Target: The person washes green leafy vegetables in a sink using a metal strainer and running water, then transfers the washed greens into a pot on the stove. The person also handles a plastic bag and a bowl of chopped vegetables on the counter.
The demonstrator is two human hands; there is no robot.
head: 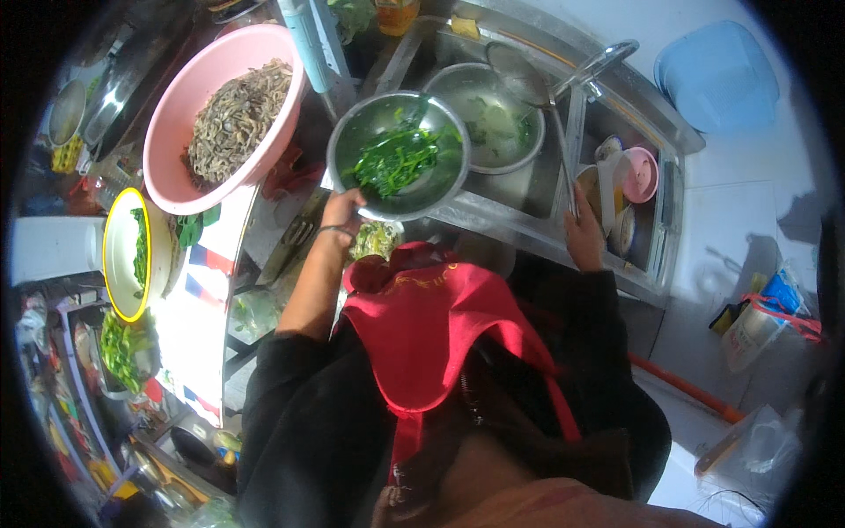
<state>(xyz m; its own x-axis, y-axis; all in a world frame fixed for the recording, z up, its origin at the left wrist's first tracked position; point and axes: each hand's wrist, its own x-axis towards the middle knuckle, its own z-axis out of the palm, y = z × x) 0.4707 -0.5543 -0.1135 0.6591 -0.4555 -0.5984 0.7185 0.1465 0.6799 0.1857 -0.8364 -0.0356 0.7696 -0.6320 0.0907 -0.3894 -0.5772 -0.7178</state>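
My left hand [344, 212] grips the near rim of a metal bowl [399, 156] with chopped green leaves [399, 162] in it. My right hand [584, 232] is closed around the handle of a metal skimmer or ladle [518, 72], whose round head is raised over the far side of the sink. Behind the held bowl, a second metal bowl [495, 122] stands in the sink basin, with cloudy water and bits of green in it. The held bowl overlaps its left side in view.
A double sink [502, 214] with a faucet [597, 63] spans the front; its right basin holds dishes and a pink cup [640, 175]. At left are a pink basin [158, 145] of small greyish food pieces and a yellow-rimmed bowl [119, 264] with greens. A blue plastic basin [719, 76] is at upper right.
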